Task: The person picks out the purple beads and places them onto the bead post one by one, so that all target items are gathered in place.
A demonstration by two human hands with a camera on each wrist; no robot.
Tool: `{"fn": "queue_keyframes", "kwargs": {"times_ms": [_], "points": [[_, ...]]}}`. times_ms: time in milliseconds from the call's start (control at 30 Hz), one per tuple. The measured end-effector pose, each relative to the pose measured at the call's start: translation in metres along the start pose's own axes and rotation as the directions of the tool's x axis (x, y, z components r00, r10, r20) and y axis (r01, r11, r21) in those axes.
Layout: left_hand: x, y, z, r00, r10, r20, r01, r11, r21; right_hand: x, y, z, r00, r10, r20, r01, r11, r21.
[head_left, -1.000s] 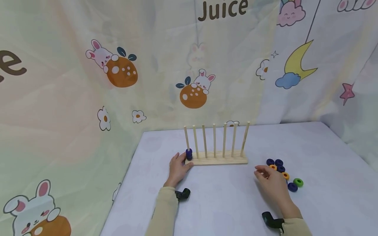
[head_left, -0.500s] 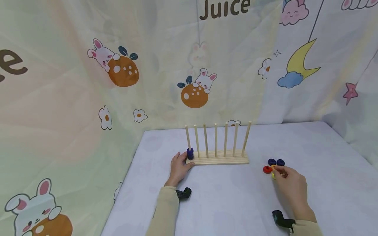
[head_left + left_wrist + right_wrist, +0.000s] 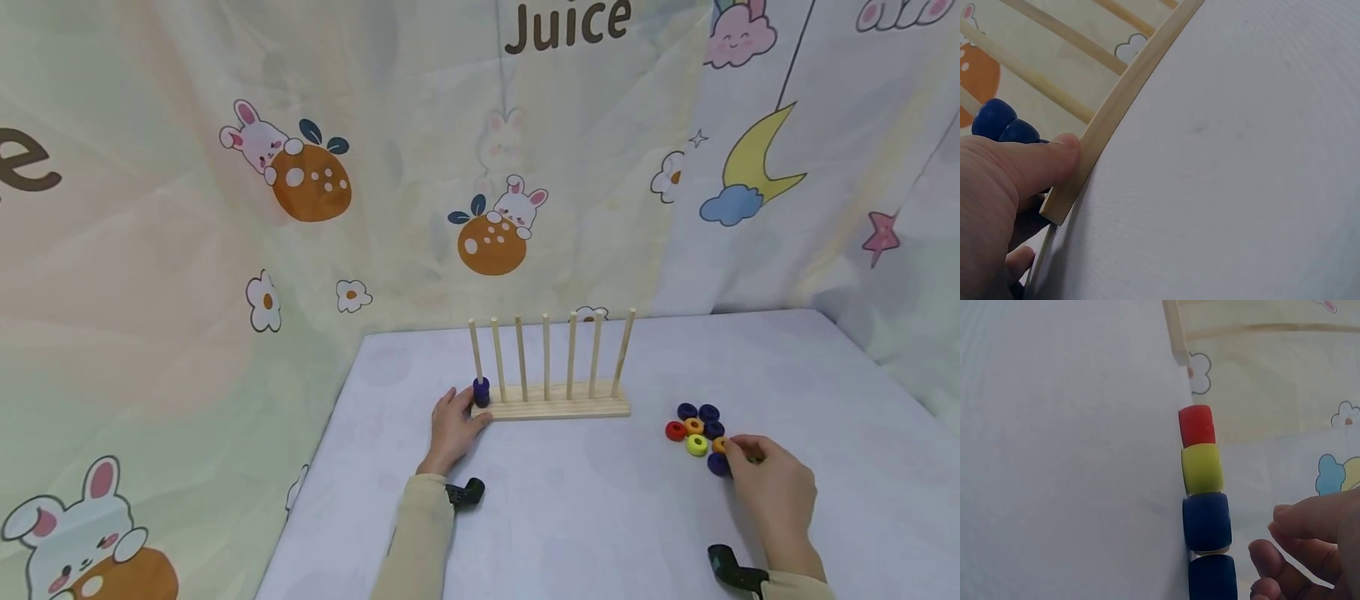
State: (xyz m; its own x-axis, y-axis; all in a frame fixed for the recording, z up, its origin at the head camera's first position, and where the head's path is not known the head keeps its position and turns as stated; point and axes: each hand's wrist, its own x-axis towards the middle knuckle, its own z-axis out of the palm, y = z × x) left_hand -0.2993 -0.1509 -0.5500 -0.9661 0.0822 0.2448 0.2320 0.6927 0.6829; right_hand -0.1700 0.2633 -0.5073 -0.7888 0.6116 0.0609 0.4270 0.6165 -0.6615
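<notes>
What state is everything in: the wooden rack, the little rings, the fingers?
Wooden rack: upright on the table.
Leftmost peg: holds stacked blue rings.
Other six pegs: bare.
Loose rings: clustered, lying flat.
Left fingers: gripping the rack's end.
Right fingers: bent; hold unclear.

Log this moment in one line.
left hand: grips pegboard end | right hand: by loose beads, grasp unclear | leftmost peg: blue beads

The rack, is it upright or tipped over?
Upright: the rack sits base-down on the table, its pegs pointing up, the left hand gripping one end.
</notes>
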Motion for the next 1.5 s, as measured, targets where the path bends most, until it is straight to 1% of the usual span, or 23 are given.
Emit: {"fn": "queue_keyframes", "kwargs": {"times_ms": [100, 233, 367, 533, 700, 800, 900, 1000, 1133, 1200, 1367, 1500], "points": [[0.000, 0.001, 0.000, 1.000, -0.003, 0.000, 0.003, 1.000, -0.003, 0.001, 0.004, -0.002, 1.000, 0.008, 0.003, -0.008, 1.000, -0.013], [-0.001, 0.001, -0.001, 1.000, -0.016, 0.005, 0.017, 1.000, -0.013, 0.002, 0.008, -0.004, 1.000, 0.016, 0.025, -0.015, 1.000, -0.027], [-0.001, 0.001, 0.000, 1.000, -0.004, 0.000, 0.004, 1.000, -0.011, 0.004, 0.013, -0.006, 0.998, 0.026, 0.054, -0.023, 0.998, -0.052], [-0.001, -0.001, 0.002, 1.000, 0.013, 0.002, -0.013, 1.000, -0.001, 0.004, 0.016, -0.007, 0.994, 0.072, 0.076, -0.067, 0.995, -0.068], [-0.001, -0.002, 0.001, 1.000, -0.009, 0.007, 0.009, 1.000, -0.006, 0.003, 0.017, -0.009, 0.992, 0.087, 0.096, -0.078, 0.993, -0.089], [-0.001, -0.002, 0.001, 1.000, -0.017, 0.010, 0.017, 1.000, -0.010, 0.000, 0.017, -0.009, 0.990, 0.076, 0.115, -0.065, 0.993, -0.098], [-0.002, -0.002, 0.000, 1.000, -0.011, 0.005, 0.011, 1.000, -0.016, -0.001, 0.019, -0.008, 0.990, 0.044, 0.136, -0.031, 0.995, -0.095], [-0.001, -0.002, 0.001, 1.000, -0.009, 0.008, 0.009, 1.000, -0.011, -0.002, 0.020, -0.008, 0.990, 0.008, 0.142, 0.006, 0.995, -0.099], [-0.001, -0.002, 0.001, 1.000, -0.015, 0.016, 0.015, 1.000, -0.004, -0.001, 0.021, -0.007, 0.990, -0.012, 0.138, 0.028, 0.993, -0.117], [0.000, -0.002, 0.002, 1.000, -0.020, 0.017, 0.020, 1.000, -0.006, -0.001, 0.023, -0.007, 0.988, -0.012, 0.153, 0.033, 0.990, -0.137], [0.000, -0.003, 0.002, 0.999, -0.034, 0.017, 0.034, 0.999, -0.010, 0.000, 0.025, -0.006, 0.983, 0.016, 0.184, 0.015, 0.986, -0.167], [0.000, -0.002, 0.001, 0.999, -0.035, 0.009, 0.035, 0.999, -0.019, 0.002, 0.024, -0.005, 0.984, 0.025, 0.177, 0.004, 0.987, -0.161]]}}
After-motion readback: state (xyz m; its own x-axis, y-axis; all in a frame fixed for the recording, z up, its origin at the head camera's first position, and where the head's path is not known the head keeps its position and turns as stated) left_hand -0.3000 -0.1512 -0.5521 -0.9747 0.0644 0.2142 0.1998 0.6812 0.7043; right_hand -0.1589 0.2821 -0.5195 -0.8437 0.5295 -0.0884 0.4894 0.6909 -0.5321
